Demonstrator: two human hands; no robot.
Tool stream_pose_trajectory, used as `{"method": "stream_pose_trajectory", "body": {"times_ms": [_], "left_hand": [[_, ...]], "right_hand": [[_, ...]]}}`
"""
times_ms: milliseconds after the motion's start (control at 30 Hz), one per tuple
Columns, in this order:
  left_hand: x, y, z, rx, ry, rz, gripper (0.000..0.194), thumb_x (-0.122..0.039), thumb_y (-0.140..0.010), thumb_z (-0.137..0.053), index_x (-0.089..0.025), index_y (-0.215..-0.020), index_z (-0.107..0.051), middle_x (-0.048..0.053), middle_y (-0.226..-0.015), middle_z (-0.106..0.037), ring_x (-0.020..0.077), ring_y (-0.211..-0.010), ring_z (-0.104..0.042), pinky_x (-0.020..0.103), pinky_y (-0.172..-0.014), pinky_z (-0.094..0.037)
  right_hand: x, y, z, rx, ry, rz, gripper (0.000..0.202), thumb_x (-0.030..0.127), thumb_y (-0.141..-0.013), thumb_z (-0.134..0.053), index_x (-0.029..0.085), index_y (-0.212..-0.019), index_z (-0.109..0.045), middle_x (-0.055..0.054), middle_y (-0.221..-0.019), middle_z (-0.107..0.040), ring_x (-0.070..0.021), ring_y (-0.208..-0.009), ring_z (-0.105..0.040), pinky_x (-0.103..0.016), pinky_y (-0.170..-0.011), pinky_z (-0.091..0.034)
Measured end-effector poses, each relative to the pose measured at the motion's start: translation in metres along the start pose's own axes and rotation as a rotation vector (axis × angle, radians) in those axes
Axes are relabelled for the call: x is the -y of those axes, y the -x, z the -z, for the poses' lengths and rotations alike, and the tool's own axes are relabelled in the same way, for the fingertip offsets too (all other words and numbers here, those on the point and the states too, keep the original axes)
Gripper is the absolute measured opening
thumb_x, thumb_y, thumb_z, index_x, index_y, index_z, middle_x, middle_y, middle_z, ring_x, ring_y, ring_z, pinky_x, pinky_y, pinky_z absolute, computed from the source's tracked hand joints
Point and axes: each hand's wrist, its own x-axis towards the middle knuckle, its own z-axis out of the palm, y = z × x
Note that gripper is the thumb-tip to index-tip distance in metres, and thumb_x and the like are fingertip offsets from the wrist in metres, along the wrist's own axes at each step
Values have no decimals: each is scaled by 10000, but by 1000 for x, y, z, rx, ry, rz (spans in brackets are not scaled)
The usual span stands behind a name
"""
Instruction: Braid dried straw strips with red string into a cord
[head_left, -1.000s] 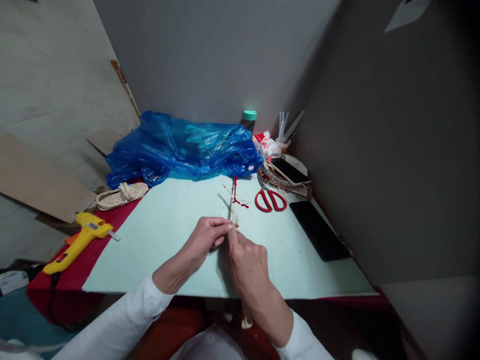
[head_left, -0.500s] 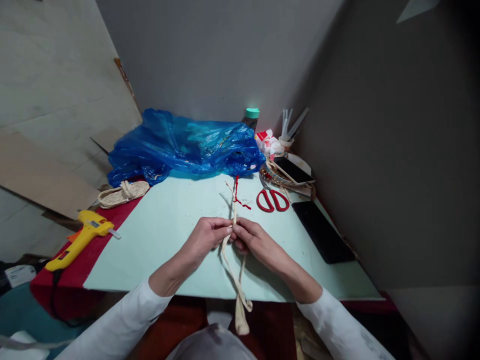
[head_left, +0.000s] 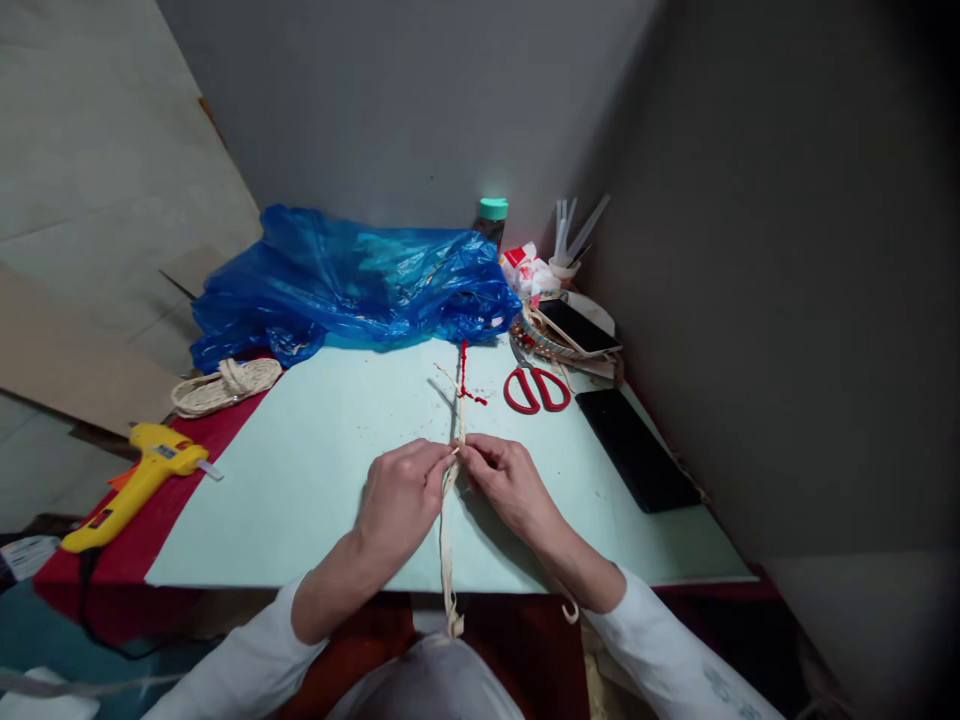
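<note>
A narrow braid of pale raffia-like strips (head_left: 461, 420) runs up the middle of the table, with a red twisted cord (head_left: 464, 370) at its far end. My left hand (head_left: 401, 492) pinches the strips at the near end of the braid from the left. Fingertips of my right hand (head_left: 504, 478) are closed on the same spot from the right, almost touching the left ones. One long loose strip (head_left: 448, 560) hangs down between my hands over the table's front edge. Another strip's curled end (head_left: 571, 608) shows below my right wrist; its middle is hidden.
Red-handled scissors (head_left: 536, 390) and a black phone (head_left: 637, 450) lie to the right. A blue plastic bag (head_left: 352, 285) covers the back. At left are a woven slipper (head_left: 226, 388) and a yellow glue gun (head_left: 139, 485). A second phone (head_left: 581, 328) rests on a basket.
My left hand has turned, its back now more upward. The loose strips have separated: one hangs straight, another has swung right beneath my right wrist. The whole view has shifted slightly.
</note>
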Motion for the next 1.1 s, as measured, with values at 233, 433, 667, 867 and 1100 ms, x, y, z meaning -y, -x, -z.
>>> {"method": "stream_pose_trajectory", "body": {"times_ms": [233, 433, 667, 867, 1100], "left_hand": [[-14, 16, -13, -290, -396, -327, 211, -106, -883, -473, -154, -790, -657, 36, -633, -599, 157, -571, -536, 298, -581, -372], [-20, 23, -27, -372, -463, -417, 193, -72, -858, -500, -94, -976, -652, 94, -771, -647, 197, -719, -549, 313, -650, -427], [-16, 13, -4, -121, -172, -339, 206, -187, -900, -487, -161, -798, -664, 74, -777, -636, 201, -788, -539, 317, -711, -435], [-3, -19, 13, 179, 649, 177, 170, -342, -894, -475, -182, -852, -515, 17, -758, -581, 143, -715, -531, 279, -678, -417], [2, -21, -9, 378, 1051, 438, 218, -362, -826, -569, -161, -845, -486, -48, -606, -454, 36, -443, -241, 196, -416, -112]], "right_hand": [[-6, -2, 1, 9, -189, -47, 291, 345, -885, -506, 131, -857, -701, 12, -597, -516, -111, -575, -439, -237, -586, -347], [0, 1, 7, 60, -413, -178, 276, 335, -830, -560, 119, -934, -697, 0, -630, -540, -95, -540, -408, -220, -486, -268], [3, 2, 9, 95, -526, -162, 262, 362, -806, -615, 109, -863, -651, 28, -590, -496, -61, -473, -268, -223, -444, -168], [6, 3, 13, 192, -470, -45, 276, 328, -915, -480, 138, -756, -602, 40, -583, -405, -73, -490, -247, -225, -450, -166], [0, 4, 7, 145, -248, 41, 235, 312, -951, -412, 171, -788, -505, 19, -678, -510, -102, -612, -465, -221, -607, -367]]}}
